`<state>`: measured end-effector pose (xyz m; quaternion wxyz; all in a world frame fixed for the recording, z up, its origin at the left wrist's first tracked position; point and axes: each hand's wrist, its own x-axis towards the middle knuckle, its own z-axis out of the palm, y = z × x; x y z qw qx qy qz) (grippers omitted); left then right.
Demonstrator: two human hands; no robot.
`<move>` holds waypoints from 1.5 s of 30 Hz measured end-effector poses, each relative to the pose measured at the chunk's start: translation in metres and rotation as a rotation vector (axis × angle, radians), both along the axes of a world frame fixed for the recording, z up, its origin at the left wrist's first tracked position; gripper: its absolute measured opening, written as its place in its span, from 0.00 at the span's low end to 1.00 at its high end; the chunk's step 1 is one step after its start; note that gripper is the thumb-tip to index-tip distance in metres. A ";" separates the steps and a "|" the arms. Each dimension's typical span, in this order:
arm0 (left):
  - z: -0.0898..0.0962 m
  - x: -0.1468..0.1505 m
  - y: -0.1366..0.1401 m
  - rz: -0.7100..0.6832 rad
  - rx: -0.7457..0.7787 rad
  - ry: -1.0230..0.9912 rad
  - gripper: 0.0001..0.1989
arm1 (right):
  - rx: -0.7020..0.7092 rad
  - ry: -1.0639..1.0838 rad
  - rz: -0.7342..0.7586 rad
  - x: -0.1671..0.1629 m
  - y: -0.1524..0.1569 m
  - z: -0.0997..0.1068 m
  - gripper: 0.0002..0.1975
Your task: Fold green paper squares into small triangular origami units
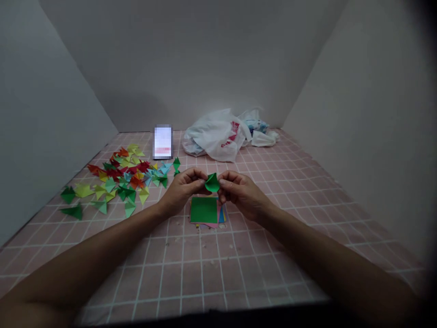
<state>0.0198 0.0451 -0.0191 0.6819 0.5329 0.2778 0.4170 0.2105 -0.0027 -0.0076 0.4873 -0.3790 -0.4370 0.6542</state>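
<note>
Folded green paper [212,183] between left grip [182,186] and right grip [243,191], each pinching one edge.

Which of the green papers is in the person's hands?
The folded green paper, pinched between the left hand and right hand. The flat green sheet tops the paper stack below; other folded green pieces lie toward the left.

Before you: one back wall [211,59], plain grey; one left wall [37,118], bluish grey; one right wall [362,118], slightly warmer grey, both bare and meeting the back at slanting corners. Beneath: one pink surface [307,182] with a white grid, reaching all three walls. Your light: dim, with one soft shadow [139,107] low on the back wall's left.
</note>
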 end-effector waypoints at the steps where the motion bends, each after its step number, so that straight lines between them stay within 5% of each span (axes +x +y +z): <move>1: 0.000 0.000 0.000 -0.012 -0.030 -0.006 0.13 | -0.002 0.010 0.003 0.000 -0.001 -0.001 0.15; 9: -0.004 0.002 -0.002 -0.049 -0.173 -0.039 0.15 | -0.015 0.022 -0.011 -0.001 -0.003 -0.006 0.14; 28: -0.006 0.006 -0.007 -0.038 -0.180 0.042 0.20 | 0.239 -0.351 -0.171 -0.002 -0.004 -0.009 0.04; 39: -0.007 0.007 -0.010 -0.063 -0.276 0.034 0.11 | 0.468 -0.649 -0.223 0.000 -0.004 -0.013 0.05; 45: -0.006 0.009 -0.012 -0.054 -0.276 0.003 0.12 | 0.391 -0.632 -0.221 0.000 -0.004 -0.011 0.09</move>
